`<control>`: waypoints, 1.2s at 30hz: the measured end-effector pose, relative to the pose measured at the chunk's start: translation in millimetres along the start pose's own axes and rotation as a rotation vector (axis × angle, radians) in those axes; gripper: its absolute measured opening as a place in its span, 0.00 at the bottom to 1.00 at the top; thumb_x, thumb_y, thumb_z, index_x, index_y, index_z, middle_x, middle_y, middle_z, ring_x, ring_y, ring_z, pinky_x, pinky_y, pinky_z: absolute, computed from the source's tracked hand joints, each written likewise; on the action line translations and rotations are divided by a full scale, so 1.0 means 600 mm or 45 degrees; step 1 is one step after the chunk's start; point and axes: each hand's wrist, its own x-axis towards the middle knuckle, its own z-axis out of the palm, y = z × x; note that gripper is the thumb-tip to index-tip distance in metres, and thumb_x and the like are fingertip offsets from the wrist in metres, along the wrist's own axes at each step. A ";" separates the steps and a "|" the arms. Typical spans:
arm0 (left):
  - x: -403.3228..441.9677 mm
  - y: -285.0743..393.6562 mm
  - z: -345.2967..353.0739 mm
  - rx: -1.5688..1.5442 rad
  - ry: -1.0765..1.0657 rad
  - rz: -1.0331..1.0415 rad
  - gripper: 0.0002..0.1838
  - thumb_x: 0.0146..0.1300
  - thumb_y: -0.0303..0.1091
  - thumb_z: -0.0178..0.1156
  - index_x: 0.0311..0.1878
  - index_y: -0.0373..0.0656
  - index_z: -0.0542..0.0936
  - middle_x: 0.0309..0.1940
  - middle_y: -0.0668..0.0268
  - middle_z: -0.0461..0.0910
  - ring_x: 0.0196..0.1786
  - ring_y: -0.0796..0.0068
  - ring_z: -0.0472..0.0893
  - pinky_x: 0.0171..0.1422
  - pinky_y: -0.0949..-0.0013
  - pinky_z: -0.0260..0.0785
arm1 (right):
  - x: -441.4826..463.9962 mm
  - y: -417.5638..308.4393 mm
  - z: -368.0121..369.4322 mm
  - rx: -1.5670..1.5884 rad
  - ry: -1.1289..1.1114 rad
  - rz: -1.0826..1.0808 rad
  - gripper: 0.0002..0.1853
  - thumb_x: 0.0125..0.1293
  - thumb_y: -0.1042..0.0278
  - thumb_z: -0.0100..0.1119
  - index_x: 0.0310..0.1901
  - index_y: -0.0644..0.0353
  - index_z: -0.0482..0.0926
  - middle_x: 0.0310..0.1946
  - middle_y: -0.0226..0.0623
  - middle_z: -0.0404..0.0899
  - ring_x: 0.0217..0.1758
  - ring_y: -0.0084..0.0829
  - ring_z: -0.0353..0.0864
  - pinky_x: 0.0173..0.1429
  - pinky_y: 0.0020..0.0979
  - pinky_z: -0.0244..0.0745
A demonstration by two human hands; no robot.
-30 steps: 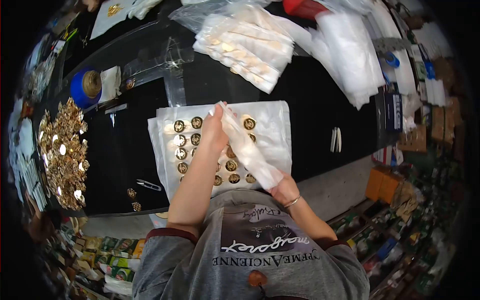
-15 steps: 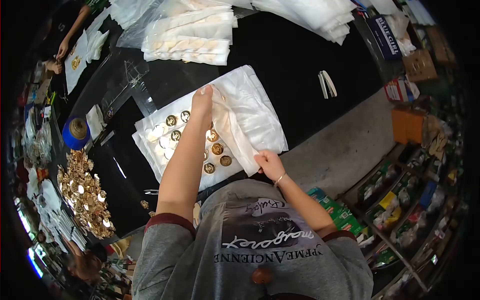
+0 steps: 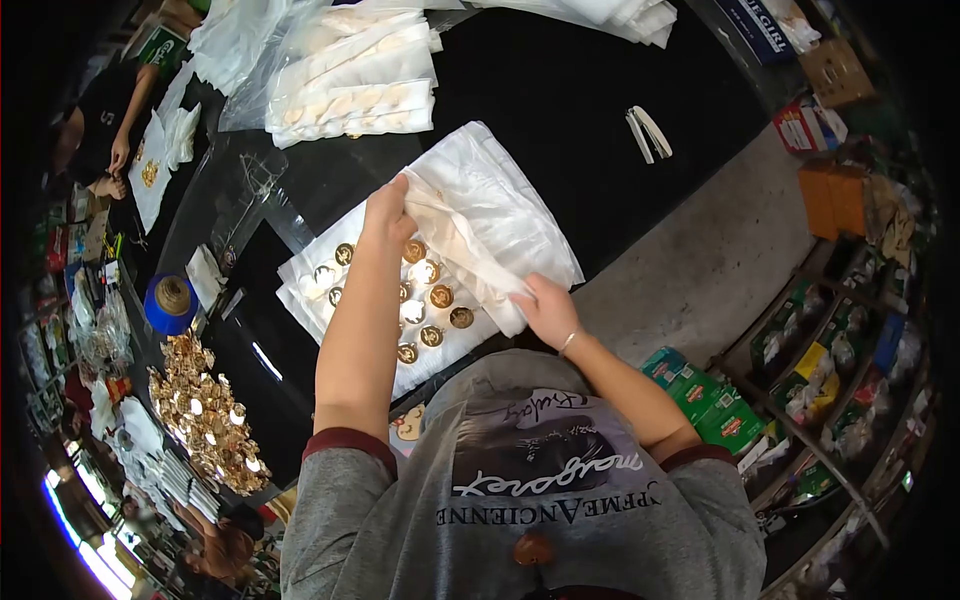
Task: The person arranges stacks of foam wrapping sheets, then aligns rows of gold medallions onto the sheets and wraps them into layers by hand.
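Observation:
White translucent sheets (image 3: 510,205) lie on the black table, with rows of round gold pieces (image 3: 441,295) on top. A folded white strip (image 3: 462,250) slants across them. My left hand (image 3: 388,210) is closed on the strip's upper end, its thumb side up. At the lower right end, my right hand (image 3: 548,310) pinches the strip near the sheets' front edge. Some gold pieces are hidden behind my left forearm.
A gold heap (image 3: 210,415) lies at left beside a blue spool (image 3: 171,304). Wrapped white bundles (image 3: 350,85) are at the back, a white stapler-like tool (image 3: 648,135) at right. Another person's arm (image 3: 130,120) is far left; shelves stand at right.
The view has turned, so the sheets appear tilted and further objects have shifted. Both hands still hold the strip, which now looks more spread open between them.

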 end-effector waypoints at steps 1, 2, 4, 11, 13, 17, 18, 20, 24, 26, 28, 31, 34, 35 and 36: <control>-0.002 0.003 0.008 0.007 -0.007 0.001 0.18 0.75 0.32 0.47 0.60 0.27 0.71 0.53 0.46 0.77 0.54 0.56 0.79 0.59 0.59 0.75 | 0.001 0.007 -0.005 0.001 0.010 0.003 0.14 0.61 0.61 0.64 0.39 0.63 0.76 0.25 0.36 0.75 0.28 0.36 0.74 0.37 0.33 0.71; -0.003 0.005 0.016 0.064 -0.047 0.084 0.19 0.74 0.33 0.47 0.59 0.27 0.71 0.53 0.46 0.77 0.54 0.57 0.79 0.59 0.60 0.75 | 0.004 0.008 -0.012 0.106 0.001 0.094 0.13 0.61 0.61 0.63 0.38 0.63 0.76 0.26 0.37 0.75 0.28 0.36 0.74 0.36 0.33 0.71; -0.007 0.007 0.028 0.173 -0.119 0.248 0.19 0.74 0.34 0.49 0.58 0.26 0.73 0.53 0.47 0.78 0.54 0.58 0.79 0.59 0.63 0.74 | 0.006 0.007 -0.026 0.319 -0.023 0.275 0.13 0.62 0.60 0.63 0.36 0.63 0.75 0.26 0.38 0.76 0.28 0.37 0.74 0.36 0.33 0.71; 0.009 0.006 0.009 0.850 0.067 1.116 0.21 0.68 0.40 0.58 0.51 0.28 0.78 0.42 0.53 0.82 0.39 0.68 0.81 0.46 0.73 0.73 | 0.025 0.039 -0.053 -0.060 -0.143 0.467 0.13 0.63 0.60 0.62 0.40 0.61 0.76 0.32 0.40 0.79 0.31 0.38 0.75 0.39 0.32 0.72; -0.012 -0.008 -0.025 0.949 0.075 1.193 0.23 0.66 0.43 0.60 0.50 0.27 0.78 0.39 0.54 0.83 0.38 0.69 0.81 0.44 0.74 0.73 | 0.016 0.017 -0.055 -0.046 0.040 0.231 0.14 0.62 0.60 0.63 0.43 0.60 0.76 0.37 0.41 0.78 0.34 0.37 0.76 0.42 0.32 0.72; -0.019 -0.038 -0.079 1.083 0.178 0.815 0.21 0.61 0.44 0.66 0.38 0.31 0.78 0.29 0.58 0.80 0.27 0.71 0.79 0.32 0.73 0.72 | 0.004 -0.013 -0.047 -0.138 0.221 -0.120 0.15 0.61 0.61 0.64 0.47 0.57 0.77 0.44 0.40 0.77 0.38 0.36 0.77 0.45 0.31 0.73; -0.022 -0.045 -0.081 1.080 0.189 0.815 0.21 0.61 0.44 0.66 0.38 0.31 0.78 0.29 0.58 0.80 0.27 0.71 0.79 0.32 0.73 0.72 | 0.008 -0.022 -0.039 -0.225 0.231 -0.261 0.16 0.60 0.61 0.64 0.48 0.56 0.77 0.47 0.39 0.76 0.39 0.36 0.77 0.46 0.30 0.73; -0.019 -0.054 -0.084 1.242 0.058 0.724 0.17 0.62 0.40 0.65 0.37 0.32 0.76 0.28 0.59 0.78 0.22 0.76 0.75 0.26 0.77 0.68 | 0.020 -0.039 -0.025 -0.392 0.259 -0.482 0.17 0.58 0.63 0.65 0.49 0.55 0.77 0.50 0.38 0.74 0.42 0.36 0.77 0.47 0.30 0.73; -0.033 -0.051 -0.072 1.148 -0.107 0.484 0.12 0.64 0.35 0.62 0.35 0.36 0.74 0.25 0.62 0.77 0.20 0.78 0.73 0.24 0.79 0.66 | 0.023 -0.005 0.015 -0.363 0.164 -0.392 0.17 0.57 0.67 0.64 0.48 0.55 0.77 0.49 0.37 0.72 0.43 0.37 0.75 0.48 0.31 0.72; -0.042 -0.049 -0.063 0.919 -0.182 0.415 0.09 0.66 0.33 0.60 0.32 0.39 0.74 0.25 0.64 0.76 0.24 0.79 0.74 0.28 0.78 0.67 | 0.018 0.021 0.020 -0.177 0.028 -0.207 0.16 0.57 0.69 0.63 0.48 0.56 0.76 0.47 0.38 0.72 0.43 0.38 0.74 0.48 0.32 0.71; -0.031 -0.047 -0.047 0.842 -0.236 0.425 0.08 0.67 0.32 0.59 0.31 0.41 0.75 0.25 0.65 0.76 0.26 0.80 0.74 0.31 0.78 0.67 | 0.023 0.031 0.001 -0.027 0.088 -0.143 0.13 0.58 0.71 0.62 0.46 0.57 0.77 0.46 0.38 0.71 0.43 0.37 0.74 0.47 0.32 0.71; -0.034 -0.055 0.012 0.905 -0.533 0.702 0.06 0.67 0.33 0.59 0.38 0.41 0.79 0.41 0.63 0.80 0.42 0.73 0.79 0.48 0.72 0.71 | 0.021 0.023 -0.017 0.118 0.129 -0.083 0.11 0.59 0.73 0.60 0.44 0.58 0.77 0.45 0.38 0.71 0.42 0.36 0.73 0.46 0.31 0.71; -0.052 -0.087 0.068 1.056 -0.621 1.069 0.07 0.67 0.32 0.59 0.44 0.40 0.80 0.53 0.61 0.78 0.51 0.68 0.79 0.56 0.69 0.70 | 0.021 -0.005 -0.033 0.013 0.460 -0.126 0.08 0.60 0.74 0.59 0.42 0.59 0.78 0.42 0.36 0.73 0.39 0.35 0.74 0.44 0.30 0.71; -0.059 -0.088 0.075 1.129 -0.646 1.181 0.09 0.67 0.31 0.59 0.47 0.39 0.80 0.58 0.60 0.76 0.54 0.65 0.78 0.59 0.68 0.69 | 0.021 -0.015 -0.041 -0.022 0.568 -0.144 0.07 0.60 0.75 0.58 0.41 0.59 0.78 0.41 0.35 0.74 0.38 0.35 0.74 0.43 0.30 0.71; -0.071 -0.086 0.069 1.221 -0.517 1.416 0.09 0.64 0.29 0.59 0.46 0.38 0.79 0.55 0.58 0.77 0.53 0.62 0.78 0.57 0.67 0.70 | 0.025 -0.027 -0.050 -0.056 0.591 -0.303 0.07 0.60 0.74 0.59 0.41 0.59 0.78 0.40 0.35 0.74 0.37 0.34 0.74 0.43 0.30 0.71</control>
